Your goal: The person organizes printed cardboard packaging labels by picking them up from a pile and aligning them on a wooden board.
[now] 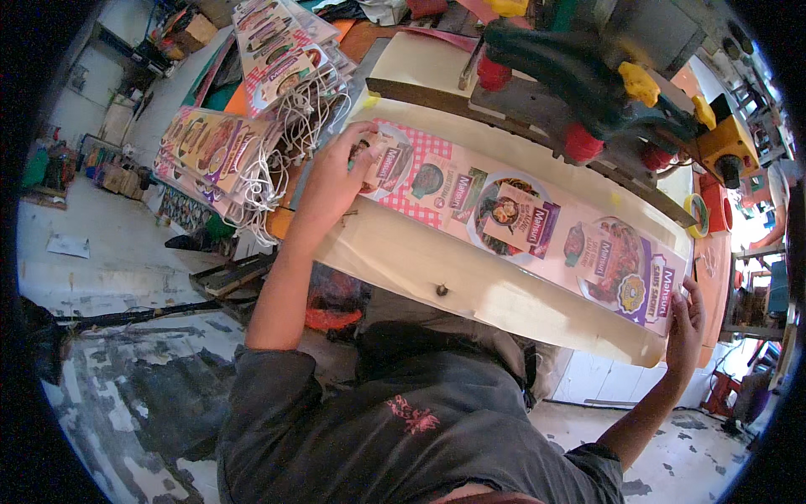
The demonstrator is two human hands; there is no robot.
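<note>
Aligning a long printed cardboard strip with food pictures [525,227] on the cream surface [420,260]: the left hand [336,181] pinches 1 end, the right hand [687,323] clasps the other. Judged next: squaring it beneath the green press machine [588,92].

In front of me lies a long printed strip [520,223] of glossy card, flat on the cream worktop [437,269]. It runs from upper left to lower right. The strip shows pictures of food dishes, a pink checked pattern at its left end and a purple part at its right end. My left hand [336,181] presses on the left end, my right hand [684,323] holds the right end.
</note>
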